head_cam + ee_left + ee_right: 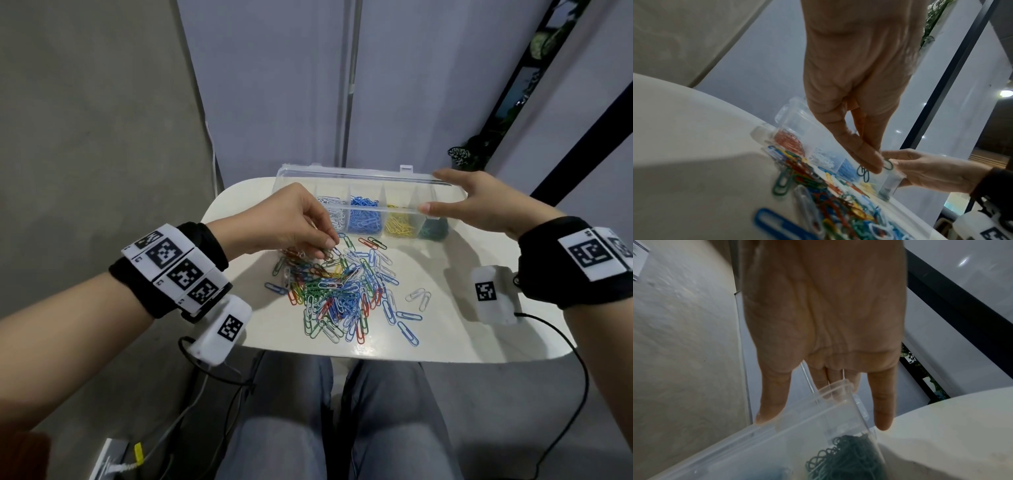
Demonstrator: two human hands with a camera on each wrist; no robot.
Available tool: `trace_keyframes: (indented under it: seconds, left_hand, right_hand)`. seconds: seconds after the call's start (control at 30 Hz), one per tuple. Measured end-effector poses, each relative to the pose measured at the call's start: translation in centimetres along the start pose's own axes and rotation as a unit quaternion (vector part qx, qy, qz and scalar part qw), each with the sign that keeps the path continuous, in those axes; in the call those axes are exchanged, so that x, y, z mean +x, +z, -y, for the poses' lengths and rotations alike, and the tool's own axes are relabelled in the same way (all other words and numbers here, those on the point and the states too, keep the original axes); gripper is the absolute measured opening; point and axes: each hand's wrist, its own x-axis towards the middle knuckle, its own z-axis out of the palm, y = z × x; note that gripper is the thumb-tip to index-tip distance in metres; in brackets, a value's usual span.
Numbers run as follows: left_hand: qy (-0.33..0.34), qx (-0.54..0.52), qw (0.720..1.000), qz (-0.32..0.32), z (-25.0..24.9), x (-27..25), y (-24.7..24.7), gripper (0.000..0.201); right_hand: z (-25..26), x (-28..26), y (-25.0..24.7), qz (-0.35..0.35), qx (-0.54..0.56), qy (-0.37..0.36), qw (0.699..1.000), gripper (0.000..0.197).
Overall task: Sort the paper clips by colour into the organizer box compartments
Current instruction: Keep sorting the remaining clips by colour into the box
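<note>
We see a clear plastic organizer box (pixel 371 178) lying open at the far edge of the table. From left to right, its compartments hold red (pixel 789 141), white (pixel 334 214), blue (pixel 364 219), yellow (pixel 400 224) and green paper clips (pixel 435 230). Just near of it sprawls a loose heap of mixed-colour clips (pixel 342 294), with a few strays to its right.

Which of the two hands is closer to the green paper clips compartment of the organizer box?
Right. The right hand holds the organizer box at its green compartment end. The left hand is over the loose clip pile, near the opposite end.
</note>
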Motion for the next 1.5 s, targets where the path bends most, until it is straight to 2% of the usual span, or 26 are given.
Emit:
trace_keyframes:
  seconds: [0.13,0.33,0.53,0.63,0.7,0.93,0.97,1.0,1.07,1.1,1.17,1.27,1.4,1.5]
  left_hand:
    - [0.023,0.011,1.000,0.012,-1.7,0.3,0.1,0.012]
    - [0.011,0.017,1.000,0.022,-3.9,1.4,0.3,0.011]
    - [0.052,-0.050,0.997,-0.019,-5.5,3.9,1.3,0.008]
    - [0.078,-0.047,0.996,-0.027,-7.1,5.9,2.7,0.007]
    - [0.097,-0.029,0.995,-0.024,-7.9,7.4,4.0,0.008]
    - [0.110,0.148,0.981,-0.068,-8.1,12.1,7.8,0.011]
    - [0.111,0.169,0.977,-0.068,-8.0,12.4,8.0,0.014]
    - [0.113,0.179,0.975,-0.067,-7.9,12.4,8.1,0.016]
    - [0.123,0.180,0.974,-0.064,-7.7,12.1,7.9,0.023]
    - [0.136,0.180,0.972,-0.066,-7.7,11.7,7.7,0.026]
    - [0.163,0.173,0.969,-0.065,-7.5,10.4,6.9,0.027]
    - [0.168,0.151,0.974,-0.019,-7.0,7.7,4.9,0.023]
    - [0.181,0.265,0.947,0.023,-5.2,4.3,2.0,0.027]
    - [0.162,0.340,0.925,0.047,-3.3,2.6,0.8,0.030]
  right_hand:
    - [0.0,-0.1,0.0,0.002,-0.007,-0.004,1.000,0.081]
    - [0.0,-0.1,-0.1,0.007,0.001,-0.006,1.000,0.081]
    - [-1.5,-0.6,-1.2,-0.007,0.128,0.011,0.992,0.077]
    - [-2.9,-1.6,-1.5,-0.009,0.141,0.039,0.989,0.079]
    - [-3.5,-2.2,-1.2,0.009,0.139,0.035,0.990,0.075]
    - [-3.6,-3.2,-1.1,0.006,0.154,0.018,0.988,0.031]
    - [-3.8,-3.3,-1.1,0.009,0.141,0.021,0.990,0.032]
    - [-4.0,-3.3,-1.1,0.007,0.129,0.024,0.991,0.043]
    - [-4.3,-3.4,-1.1,0.002,0.114,0.034,0.993,0.063]
    - [-4.3,-3.4,-1.1,0.000,0.116,0.035,0.993,0.066]
    - [-3.9,-3.6,-1.2,-0.004,0.120,0.020,0.993,0.063]
    - [-3.1,-3.6,-1.4,-0.008,0.103,0.000,0.995,0.057]
    - [-1.9,-3.6,-1.0,0.000,0.064,-0.015,0.998,0.047]
    - [-1.5,-3.1,-0.9,-0.009,0.057,0.003,0.998,0.050]
